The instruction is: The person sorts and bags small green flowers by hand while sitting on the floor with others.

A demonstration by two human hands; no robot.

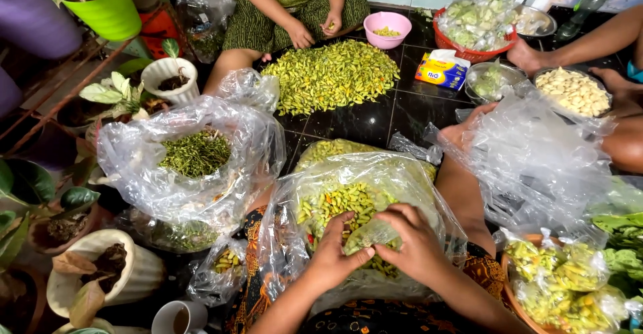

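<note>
My left hand (333, 250) and my right hand (412, 240) meet over a clear plastic bag (408, 183) of small green and yellow chili peppers (335, 203) that rests on my lap. Both hands pinch peppers near the bag's front, fingers curled around them. The exact piece held is partly hidden by my fingers. My outstretched leg (459, 187) runs along the right of the bag.
A bag of green stems (194, 152) sits at left. A big heap of peppers (333, 74) lies on the dark tiled floor before a seated person, beside a pink bowl (387, 25). Another person's legs, a bowl of garlic (574, 90), baskets and potted plants (107, 6) surround me.
</note>
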